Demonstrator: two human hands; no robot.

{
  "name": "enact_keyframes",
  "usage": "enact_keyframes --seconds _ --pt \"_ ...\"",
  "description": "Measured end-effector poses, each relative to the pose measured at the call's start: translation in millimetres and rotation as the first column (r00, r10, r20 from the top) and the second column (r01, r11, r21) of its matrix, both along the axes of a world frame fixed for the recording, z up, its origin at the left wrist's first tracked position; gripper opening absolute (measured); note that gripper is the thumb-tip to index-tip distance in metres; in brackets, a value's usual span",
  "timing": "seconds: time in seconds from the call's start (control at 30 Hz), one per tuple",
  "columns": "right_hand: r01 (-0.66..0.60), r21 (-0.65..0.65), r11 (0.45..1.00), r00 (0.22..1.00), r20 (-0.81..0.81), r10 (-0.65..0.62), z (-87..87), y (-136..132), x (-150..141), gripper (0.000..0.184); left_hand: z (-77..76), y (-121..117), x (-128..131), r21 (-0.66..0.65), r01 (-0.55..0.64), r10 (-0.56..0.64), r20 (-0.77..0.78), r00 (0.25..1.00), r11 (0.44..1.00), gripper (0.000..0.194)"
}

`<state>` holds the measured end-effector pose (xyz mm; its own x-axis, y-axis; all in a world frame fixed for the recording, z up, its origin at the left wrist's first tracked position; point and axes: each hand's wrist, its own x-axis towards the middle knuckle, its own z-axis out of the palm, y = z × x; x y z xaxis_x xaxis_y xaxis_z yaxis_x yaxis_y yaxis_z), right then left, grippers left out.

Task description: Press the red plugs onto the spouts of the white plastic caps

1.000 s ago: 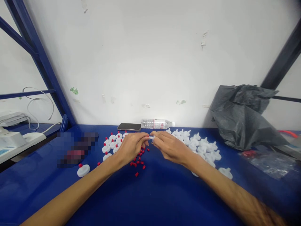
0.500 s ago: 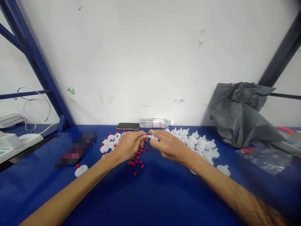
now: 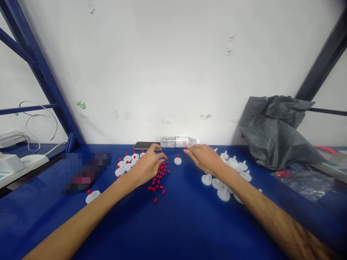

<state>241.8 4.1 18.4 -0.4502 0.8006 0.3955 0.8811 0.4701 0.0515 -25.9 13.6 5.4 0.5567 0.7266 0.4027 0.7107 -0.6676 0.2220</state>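
Note:
My left hand [image 3: 148,162] hovers over a scatter of small red caps [image 3: 159,176], fingers curved and apart, holding nothing that I can see. Between the hands, a white disc-shaped part [image 3: 178,161] stands upright with a red cap [image 3: 178,156] on its stem. My right hand [image 3: 202,157] has its thumb and index finger pinched together in front of the bottle. A small red spot shows at those fingertips, too small to name. Beneath and beside the right forearm are several uncapped white disc-shaped parts [image 3: 223,194], stems pointing up.
Several red-capped discs [image 3: 128,167] are grouped left of my left hand, and another [image 3: 92,196] stands nearer. Behind are a phone [image 3: 142,145] and a lying water bottle [image 3: 180,142]. A grey plastic bag [image 3: 273,130] and a clear bag [image 3: 306,184] lie at right.
The hands have moved apart. The white part they held between them is let go; a red-capped disc now stands there. My left hand has opened; my right has moved right and slightly back.

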Motion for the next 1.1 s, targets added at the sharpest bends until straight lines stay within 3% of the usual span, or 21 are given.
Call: enact_keyframes --seconds 0.2,0.4,0.57,0.77,0.9,1.1 --pt "-0.074 -0.087 0.993 0.996 0.047 0.079 1.1 -3.6 -1.6 0.047 -7.4 -3.3 5.7 0.095 -0.022 0.039 -0.188 0.981 0.995 0.035" --pt "0.146 -0.021 0.989 0.989 0.040 -0.145 19.9 -4.9 10.7 0.060 -12.5 -1.8 8.1 0.124 0.034 -0.004 -0.236 0.972 0.992 0.037" --pt "0.269 -0.039 0.962 0.961 0.072 -0.266 18.2 3.2 24.5 0.043 -15.4 1.9 7.5 0.139 0.038 -0.005 -0.234 0.972 0.989 0.040" --pt "0.243 -0.139 0.960 0.967 0.107 -0.229 6.3 12.5 25.2 0.030 -14.5 3.7 5.6 0.102 0.071 -0.047 -0.224 0.973 0.992 0.040" --pt "0.199 -0.169 0.965 0.979 0.087 -0.187 4.9 12.6 24.1 0.031 -22.7 12.0 1.5 0.109 0.110 -0.084 -0.222 0.971 0.988 0.040" --pt "0.159 -0.186 0.970 0.987 0.061 -0.150 8.0 12.7 27.2 0.017 -34.5 23.9 -3.3 0.102 0.139 -0.118 -0.192 0.974 0.985 0.044"
